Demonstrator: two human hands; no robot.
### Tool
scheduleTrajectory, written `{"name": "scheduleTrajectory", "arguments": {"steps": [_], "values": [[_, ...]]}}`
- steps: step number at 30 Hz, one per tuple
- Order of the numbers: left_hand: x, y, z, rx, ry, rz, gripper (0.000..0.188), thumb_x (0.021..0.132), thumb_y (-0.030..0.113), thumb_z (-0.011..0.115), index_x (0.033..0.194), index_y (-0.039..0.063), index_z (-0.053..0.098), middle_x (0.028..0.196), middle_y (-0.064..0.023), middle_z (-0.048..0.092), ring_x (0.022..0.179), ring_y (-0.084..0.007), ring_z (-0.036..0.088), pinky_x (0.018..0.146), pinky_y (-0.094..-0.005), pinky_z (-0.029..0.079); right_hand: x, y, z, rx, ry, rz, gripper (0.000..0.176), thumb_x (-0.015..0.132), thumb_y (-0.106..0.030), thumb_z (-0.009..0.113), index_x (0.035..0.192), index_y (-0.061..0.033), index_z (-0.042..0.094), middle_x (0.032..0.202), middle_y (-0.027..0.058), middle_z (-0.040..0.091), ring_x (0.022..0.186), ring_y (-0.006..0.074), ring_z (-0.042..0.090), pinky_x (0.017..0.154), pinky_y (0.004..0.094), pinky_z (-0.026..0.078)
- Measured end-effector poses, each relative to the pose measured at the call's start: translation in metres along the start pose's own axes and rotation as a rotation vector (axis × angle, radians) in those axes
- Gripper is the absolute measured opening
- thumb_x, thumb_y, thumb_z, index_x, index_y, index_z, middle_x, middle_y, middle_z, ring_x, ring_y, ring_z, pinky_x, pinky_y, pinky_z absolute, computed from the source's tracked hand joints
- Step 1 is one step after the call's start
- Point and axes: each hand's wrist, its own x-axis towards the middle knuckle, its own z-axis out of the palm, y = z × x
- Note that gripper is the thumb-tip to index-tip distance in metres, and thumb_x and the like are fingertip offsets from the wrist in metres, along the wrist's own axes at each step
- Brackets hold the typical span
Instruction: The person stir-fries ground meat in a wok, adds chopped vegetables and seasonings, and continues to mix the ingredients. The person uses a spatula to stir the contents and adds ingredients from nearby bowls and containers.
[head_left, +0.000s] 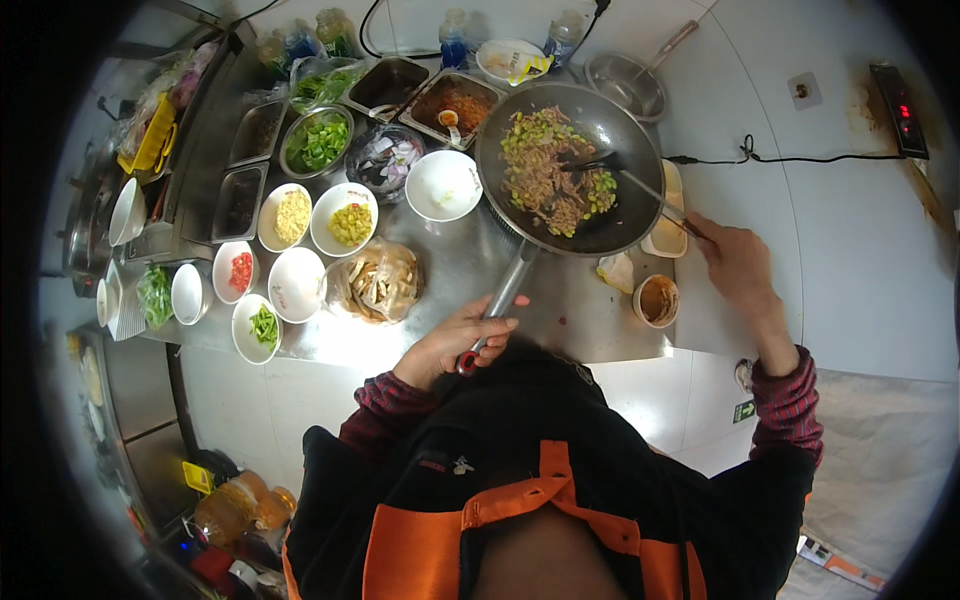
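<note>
My left hand is wrapped around the metal handle of a dark wok. Inside the wok lies a mix of shredded browned meat and green beans or edamame. With my right hand I grip the thin handle of a spatula or ladle; its dark head rests in the food near the wok's middle. An empty-looking white bowl sits just left of the wok. Below the wok's right side stands a small tub of brown paste.
White bowls hold minced garlic, pickled peppers, chopped red chili and cut green pepper. A bag of sliced mushrooms lies near the counter's front edge. Behind are metal trays and bottles. A cable runs along the right wall.
</note>
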Motion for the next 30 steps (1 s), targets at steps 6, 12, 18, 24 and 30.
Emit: {"name": "scheduleTrajectory", "arguments": {"steps": [6,12,18,24,30], "values": [[-0.001,0.001,0.004,-0.015,0.06,-0.011,0.042,0.1,0.009,0.055,0.14,0.012,0.046,0.065,0.0024,0.04,0.048,-0.0052,0.037,0.039,-0.0193,0.029,0.037,-0.01,0.101,0.098,0.146,-0.02,0.037,0.092,-0.014,0.061,0.128,-0.0189,0.064,0.082,0.0147,0.068,0.068,0.0367,0.062,0.063,0.0441,0.05],[0.0,0.008,0.003,0.082,0.04,-0.02,0.044,0.099,0.013,0.058,0.139,0.012,0.043,0.067,0.0015,0.04,0.05,-0.0074,0.04,0.042,-0.022,0.032,0.031,0.049,0.074,0.777,0.035,0.24,0.035,0.098,-0.023,0.058,0.131,-0.0111,0.061,0.067,0.0039,0.058,0.048,0.0123,0.05,0.043,0.0291,0.039],[0.001,0.01,0.005,0.115,0.053,-0.023,0.042,0.099,0.013,0.058,0.138,0.012,0.043,0.067,0.001,0.041,0.051,-0.0081,0.04,0.043,-0.0232,0.033,0.064,0.02,0.066,1.393,-0.406,0.529,0.036,0.102,-0.018,0.05,0.137,-0.0125,0.057,0.066,0.0018,0.055,0.041,0.0045,0.035,0.035,0.0215,0.022],[0.0,0.009,0.008,0.069,0.062,0.0,0.042,0.099,0.012,0.058,0.139,0.013,0.044,0.066,0.0022,0.04,0.051,-0.0066,0.04,0.042,-0.0216,0.033,0.023,0.038,0.029,0.679,-0.171,-0.043,0.039,0.091,-0.007,0.062,0.13,-0.0085,0.063,0.077,0.0033,0.068,0.061,0.0114,0.056,0.056,0.0267,0.045],[0.003,0.007,0.009,0.08,0.077,0.0,0.043,0.099,0.012,0.058,0.14,0.012,0.045,0.066,0.0029,0.04,0.049,-0.0056,0.04,0.041,-0.0209,0.032,0.025,0.011,0.051,0.144,-0.021,-0.036,0.043,0.085,-0.002,0.064,0.126,-0.0124,0.065,0.098,0.0154,0.071,0.078,0.0314,0.067,0.071,0.0373,0.052]]}}
